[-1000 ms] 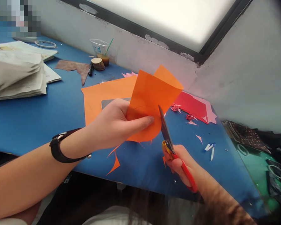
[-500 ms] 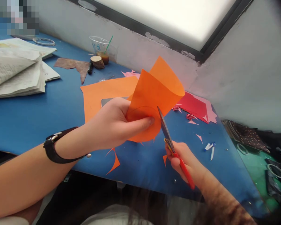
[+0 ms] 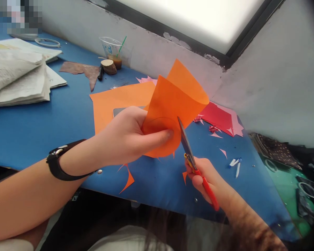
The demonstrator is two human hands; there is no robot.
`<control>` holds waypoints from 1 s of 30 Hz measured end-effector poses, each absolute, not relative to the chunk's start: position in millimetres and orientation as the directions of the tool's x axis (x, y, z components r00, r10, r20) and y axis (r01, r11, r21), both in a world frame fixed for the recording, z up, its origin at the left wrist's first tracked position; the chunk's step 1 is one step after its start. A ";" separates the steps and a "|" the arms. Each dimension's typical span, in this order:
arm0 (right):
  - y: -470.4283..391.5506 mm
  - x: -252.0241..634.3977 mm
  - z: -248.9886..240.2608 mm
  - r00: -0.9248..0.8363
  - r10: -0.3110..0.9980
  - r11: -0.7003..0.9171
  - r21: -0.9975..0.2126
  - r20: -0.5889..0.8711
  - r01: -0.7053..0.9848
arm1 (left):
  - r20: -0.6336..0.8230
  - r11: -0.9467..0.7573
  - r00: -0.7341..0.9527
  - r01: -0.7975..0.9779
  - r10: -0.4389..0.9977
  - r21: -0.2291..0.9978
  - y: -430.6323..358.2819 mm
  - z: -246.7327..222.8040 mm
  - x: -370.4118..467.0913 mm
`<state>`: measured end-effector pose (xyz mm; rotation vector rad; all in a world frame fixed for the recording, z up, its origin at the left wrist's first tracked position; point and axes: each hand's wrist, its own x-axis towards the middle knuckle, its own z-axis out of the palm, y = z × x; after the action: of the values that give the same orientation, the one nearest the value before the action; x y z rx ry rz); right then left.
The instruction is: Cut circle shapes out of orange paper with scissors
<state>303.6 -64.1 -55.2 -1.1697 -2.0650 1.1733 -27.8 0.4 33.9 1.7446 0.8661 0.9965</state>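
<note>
Far left: thick stack of grey-white printed paper (image 3: 21,78) on the blue tabletop (image 3: 73,120), well apart from the work. Then a large flat orange paper sheet (image 3: 103,104), partly under the forearm and hand in this view.

Left hand (image 3: 128,134): thumb laid across the front of a bent orange paper piece (image 3: 172,99), fingers behind it, paper clamped between. The piece is held up above the table, mid-view; lower edge rounded, thin curved line drawn on its face, upper part curling back on itself. Risk: paper looks springy; a loose pinch would let it twist, and the cut would stray off the line. The curled flap could get caught behind the blade.

Next, metal scissors with red and yellow handles (image 3: 186,143), tip overlapping the paper's right side, just beside the line. Blade gap: cannot tell. Thumb tip lies near the blade; an inward swerve could nick it.

Right hand (image 3: 209,172): fingers curled tight round the handles. Too steep a wrist angle might flatten the curve.
</note>
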 end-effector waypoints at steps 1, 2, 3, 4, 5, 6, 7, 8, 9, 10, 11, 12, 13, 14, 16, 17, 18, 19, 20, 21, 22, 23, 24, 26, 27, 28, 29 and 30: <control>-64.2 303.7 -55.0 -0.513 0.858 0.262 -0.860 0.000 0.438 | 0.226 -0.304 0.450 0.110 0.864 0.946 0.4 34.9 -27.8; -64.2 303.7 -54.9 -0.512 0.859 0.261 -0.860 0.000 0.438 | 0.207 -0.282 0.469 0.095 0.859 0.955 0.4 35.6 -27.8; -64.1 303.6 -54.7 -0.513 0.858 0.262 -0.861 0.002 0.436 | 0.196 -0.268 0.480 0.086 0.855 0.960 0.5 36.1 -27.8; -64.0 303.4 -54.6 -0.514 0.858 0.265 -0.862 0.005 0.433 | 0.195 -0.266 0.482 0.083 0.854 0.960 0.6 36.3 -27.7; -63.8 303.1 -54.5 -0.513 0.858 0.269 -0.862 0.012 0.430 | 0.196 -0.267 0.484 0.081 0.853 0.960 0.6 36.2 -27.6; -63.7 302.7 -54.5 -0.510 0.860 0.272 -0.862 0.018 0.428 | 0.197 -0.267 0.485 0.079 0.852 0.961 0.7 35.9 -27.4; -63.7 302.3 -54.6 -0.505 0.863 0.274 -0.862 0.024 0.427 | 0.195 -0.264 0.489 0.074 0.850 0.962 0.8 35.5 -27.2; -63.8 301.9 -54.9 -0.503 0.864 0.274 -0.863 0.027 0.424 | 0.191 -0.259 0.494 0.072 0.848 0.963 1.0 34.9 -27.0; -64.2 301.5 -55.2 -0.503 0.864 0.271 -0.867 0.027 0.419 | 0.185 -0.252 0.497 0.071 0.848 0.965 1.2 34.3 -26.7; -64.8 301.2 -55.6 -0.503 0.864 0.263 -0.872 0.023 0.412 | 0.177 -0.241 0.497 0.068 0.850 0.968 1.4 33.6 -26.4; -65.6 301.0 -56.1 -0.505 0.863 0.250 -0.880 0.012 0.405 | 0.166 -0.228 0.494 0.066 0.853 0.971 1.7 32.9 -26.2; -66.6 300.9 -56.6 -0.507 0.862 0.229 -0.889 -0.003 0.395 | 0.153 -0.212 0.492 0.066 0.857 0.975 2.0 32.2 -26.0; -67.6 300.8 -57.0 -0.508 0.861 0.206 -0.900 -0.020 0.385 | 0.139 -0.196 0.488 0.068 0.862 0.978 2.1 31.5 -25.9; -68.5 300.8 -57.3 -0.510 0.860 0.185 -0.909 -0.034 0.373 | 0.125 -0.182 0.485 0.071 0.866 0.981 2.2 31.0 -25.8; -69.6 300.7 -57.3 -0.511 0.859 0.161 -0.923 -0.043 0.350 | 0.112 -0.166 0.481 0.071 0.870 0.983 1.7 30.2 -26.1; -69.8 300.5 -57.1 -0.512 0.858 0.159 -0.926 -0.041 0.342 | 0.110 -0.162 0.478 0.069 0.871 0.984 1.3 29.9 -26.3; -69.8 300.3 -56.8 -0.513 0.857 0.162 -0.928 -0.036 0.337 | 0.108 -0.157 0.477 0.065 0.872 0.985 0.9 29.8 -26.5; -69.6 299.9 -56.4 -0.515 0.857 0.166 -0.928 -0.033 0.334 | 0.105 -0.152 0.476 0.061 0.873 0.987 0.6 29.6 -26.7; -69.4 299.6 -56.0 -0.516 0.856 0.167 -0.928 -0.031 0.333 | 0.100 -0.144 0.474 0.057 0.875 0.988 0.4 29.5 -26.8; -69.1 299.3 -55.6 -0.515 0.857 0.165 -0.928 -0.033 0.333 | 0.097 -0.138 0.472 0.053 0.876 0.989 0.5 29.2 -26.8; -68.9 299.0 -55.3 -0.517 0.855 0.161 -0.929 -0.037 0.333 | 0.097 -0.134 0.471 0.047 0.877 0.990 0.9 28.9 -26.6; -68.8 299.0 -55.2 -0.519 0.854 0.154 -0.930 -0.044 0.334 | 0.100 -0.133 0.473 0.037 0.875 0.990 1.5 28.5 -26.2; -68.7 299.0 -55.3 -0.522 0.851 0.146 -0.930 -0.056 0.337 | 0.104 -0.132 0.476 0.026 0.873 0.991 2.2 28.0 -25.8; -68.7 299.3 -55.9 -0.524 0.849 0.137 -0.928 -0.070 0.347 | 0.109 -0.133 0.484 0.014 0.868 0.991 3.6 27.3 -25.0; -68.7 299.4 -56.5 -0.520 0.852 0.142 -0.925 -0.068 0.353 | 0.111 -0.134 0.486 0.014 0.867 0.991 4.0 27.2 -24.8; -68.7 299.5 -57.0 -0.513 0.856 0.148 -0.922 -0.062 0.358 | 0.110 -0.134 0.486 0.016 0.867 0.991 4.2 27.2 -24.7; -68.8 299.5 -57.4 -0.506 0.861 0.154 -0.919 -0.056 0.364 | 0.109 -0.135 0.486 0.019 0.867 0.991 4.1 27.4 -24.8; -68.8 299.5 -57.6 -0.501 0.864 0.157 -0.917 -0.053 0.368 | 0.111 -0.138 0.487 0.021 0.866 0.990 3.8 27.8 -25.1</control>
<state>299.5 -68.8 -57.6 -1.1671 -1.9463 1.3221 -25.1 3.8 27.8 1.5404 0.7991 0.8855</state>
